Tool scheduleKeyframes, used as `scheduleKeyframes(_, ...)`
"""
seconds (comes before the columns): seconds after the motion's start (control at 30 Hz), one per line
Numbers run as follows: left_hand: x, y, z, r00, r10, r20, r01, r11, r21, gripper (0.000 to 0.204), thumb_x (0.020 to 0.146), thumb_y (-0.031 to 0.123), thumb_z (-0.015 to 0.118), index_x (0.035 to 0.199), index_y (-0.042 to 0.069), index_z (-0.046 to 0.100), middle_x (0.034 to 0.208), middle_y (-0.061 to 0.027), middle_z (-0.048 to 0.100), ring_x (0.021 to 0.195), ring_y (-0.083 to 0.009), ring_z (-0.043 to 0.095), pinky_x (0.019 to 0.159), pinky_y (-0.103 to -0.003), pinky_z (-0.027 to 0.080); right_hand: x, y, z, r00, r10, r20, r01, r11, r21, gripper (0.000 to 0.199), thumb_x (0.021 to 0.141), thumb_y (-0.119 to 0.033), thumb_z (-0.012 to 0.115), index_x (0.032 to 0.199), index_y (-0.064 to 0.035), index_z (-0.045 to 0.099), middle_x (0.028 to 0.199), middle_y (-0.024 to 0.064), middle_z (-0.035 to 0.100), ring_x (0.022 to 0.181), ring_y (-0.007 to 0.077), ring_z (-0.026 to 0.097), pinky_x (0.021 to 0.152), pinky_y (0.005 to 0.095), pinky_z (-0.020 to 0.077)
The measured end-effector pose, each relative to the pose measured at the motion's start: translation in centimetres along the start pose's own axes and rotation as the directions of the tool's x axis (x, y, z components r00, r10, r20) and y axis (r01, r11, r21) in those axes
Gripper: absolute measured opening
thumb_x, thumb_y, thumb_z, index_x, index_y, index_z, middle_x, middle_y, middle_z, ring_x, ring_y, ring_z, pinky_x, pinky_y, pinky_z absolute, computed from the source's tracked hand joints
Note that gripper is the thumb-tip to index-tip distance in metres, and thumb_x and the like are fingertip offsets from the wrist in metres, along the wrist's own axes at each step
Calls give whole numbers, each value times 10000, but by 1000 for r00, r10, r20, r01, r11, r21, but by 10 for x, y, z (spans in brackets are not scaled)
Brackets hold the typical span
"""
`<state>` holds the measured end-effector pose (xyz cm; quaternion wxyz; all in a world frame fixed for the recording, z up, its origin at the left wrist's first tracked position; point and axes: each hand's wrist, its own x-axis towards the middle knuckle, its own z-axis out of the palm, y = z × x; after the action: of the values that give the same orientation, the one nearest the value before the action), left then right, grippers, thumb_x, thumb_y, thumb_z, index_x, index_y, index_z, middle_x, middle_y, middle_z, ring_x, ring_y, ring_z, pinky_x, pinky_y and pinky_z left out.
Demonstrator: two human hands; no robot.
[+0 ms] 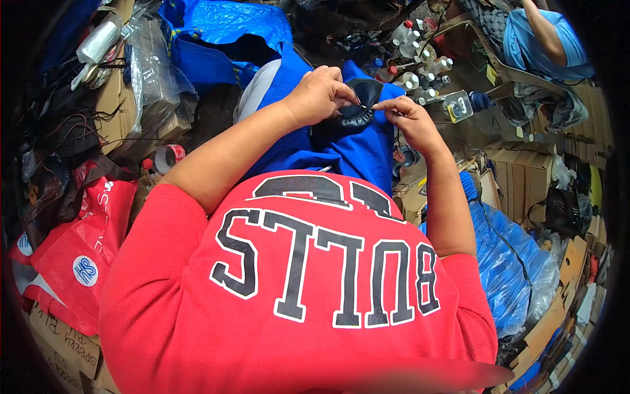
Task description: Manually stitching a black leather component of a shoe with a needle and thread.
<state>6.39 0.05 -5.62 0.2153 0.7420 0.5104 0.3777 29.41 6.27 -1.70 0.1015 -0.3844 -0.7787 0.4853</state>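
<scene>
On my lap, over blue trousers, rests a black, shiny, rounded piece with a puckered edge; it looks like part of a shoe, but its kind is not certain. My left hand is over its left side, thumb and fingers pinched together. A tiny pale glint shows at those fingertips, too small to name. From the right, my right hand meets the piece's edge, its thumb and forefinger also pinched. Whatever is between the right fingertips is too fine to make out. The two hands' fingertips are a small gap apart.
Several plastic bottles lie beyond my right hand. A blue bag is at the far left, a red bag nearer. Cardboard boxes and blue plastic wrap crowd the right. Another person's blue sleeve shows far right.
</scene>
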Motion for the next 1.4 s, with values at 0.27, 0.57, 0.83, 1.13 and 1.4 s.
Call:
scheduleKeyframes(0.27,-1,0,1,1000,-12,2,12,1000,-21,195,681,32,702,830,156,724,715,-45,497,725,-211,486,617,-324,424,0,1,0,1000,4,12,-5,999,38,212,824,-52,567,994,-113,678,848,18,527,825,126,493,761,246,399)
scheduleKeyframes(0.57,-1,-1,-1,1000,-22,1,22,999,-39,186,688,33,699,824,157,724,709,-45,492,717,-210,480,619,-324,420,1,3,-1,1000,6,22,-7,998,68,214,826,-58,564,1000,-108,678,846,15,527,826,119,490,766,244,391)
scheduleKeyframes(0.83,0,-1,0,1000,-27,15,28,998,-56,182,693,30,688,824,152,722,712,-50,496,722,-218,489,628,-325,422,1,3,-1,999,24,32,-27,996,87,224,818,-56,567,1005,-108,678,846,16,529,827,117,490,767,244,390)
scheduleKeyframes(1.13,7,2,2,997,-20,75,24,998,-52,144,687,62,695,811,135,710,708,-57,501,741,-229,502,639,-332,425,2,5,-5,996,47,71,-58,986,153,248,792,-52,587,1014,-105,684,843,4,542,823,112,493,771,245,394)
scheduleKeyframes(1.4,20,16,-16,961,101,258,-131,986,100,201,667,86,701,863,129,702,712,-73,505,779,-252,519,669,-354,428,0,7,-1,990,95,102,-113,977,183,259,801,-66,619,1056,-61,662,876,-28,559,835,73,493,781,207,382)
